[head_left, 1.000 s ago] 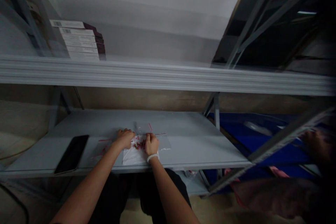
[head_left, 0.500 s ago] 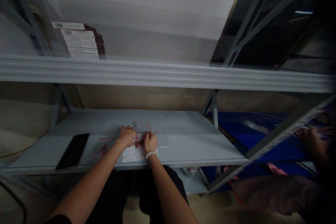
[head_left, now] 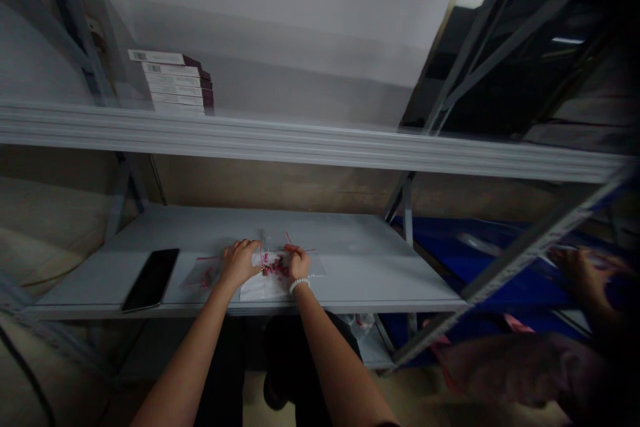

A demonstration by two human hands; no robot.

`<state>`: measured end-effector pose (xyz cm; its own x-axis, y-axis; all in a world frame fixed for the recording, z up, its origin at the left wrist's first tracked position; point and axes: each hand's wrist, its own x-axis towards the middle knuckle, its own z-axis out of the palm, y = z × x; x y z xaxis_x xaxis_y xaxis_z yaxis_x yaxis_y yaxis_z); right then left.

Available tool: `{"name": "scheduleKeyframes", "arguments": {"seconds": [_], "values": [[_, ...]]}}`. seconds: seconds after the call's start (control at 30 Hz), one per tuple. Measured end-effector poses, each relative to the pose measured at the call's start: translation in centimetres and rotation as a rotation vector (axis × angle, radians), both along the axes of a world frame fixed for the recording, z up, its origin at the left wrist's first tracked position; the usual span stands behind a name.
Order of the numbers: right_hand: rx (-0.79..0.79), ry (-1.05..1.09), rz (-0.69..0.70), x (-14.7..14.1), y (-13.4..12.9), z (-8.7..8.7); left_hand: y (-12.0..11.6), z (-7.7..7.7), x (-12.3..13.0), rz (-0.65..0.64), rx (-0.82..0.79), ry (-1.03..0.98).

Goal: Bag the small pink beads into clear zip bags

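Observation:
A loose pile of small red pieces [head_left: 276,268], too small to name, lies on a white sheet or packet [head_left: 254,289] near the shelf's front edge. My left hand [head_left: 241,263] rests at the pile's left side, its thumb and forefinger apart. On the right, my right hand [head_left: 299,264], with a white bead bracelet [head_left: 299,284] at its wrist, has its fingers curled in by the pieces; what they hold is hidden. A clear plastic bag [head_left: 316,265] lies beside it. Left of my left hand is another clear bag [head_left: 203,276] with red contents.
A black tablet [head_left: 151,279] lies at the shelf's left. The upper shelf's metal beam [head_left: 320,147] crosses above my hands, with stacked boxes [head_left: 175,83] behind it. At the right, another person's hand [head_left: 583,273] is over a blue surface [head_left: 450,247].
The view has shifted slightly. My left hand's thumb and forefinger have spread apart, and my right hand has drawn slightly away to the right, leaving more red pieces visible between my hands.

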<state>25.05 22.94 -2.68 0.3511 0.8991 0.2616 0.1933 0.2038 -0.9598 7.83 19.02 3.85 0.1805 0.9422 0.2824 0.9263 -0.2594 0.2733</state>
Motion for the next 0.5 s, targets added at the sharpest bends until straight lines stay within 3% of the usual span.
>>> {"name": "scheduleKeyframes", "arguments": {"seconds": [0.1,0.17,0.37,0.5], "values": [[0.060,0.069,-0.059,0.3,-0.7,1.9,-0.5,-0.4,0.5,0.006,0.088,-0.121],[0.103,0.106,-0.018,0.4,-1.6,2.9,-0.7,-0.6,1.4,-0.019,0.154,-0.199],[-0.015,0.162,0.436,1.8,-4.6,4.0,-1.0,-1.2,4.8,-0.142,0.272,-0.552],[-0.069,0.116,0.561,3.5,-5.2,4.8,-1.2,-1.8,5.9,-0.133,0.228,-0.671]]}}
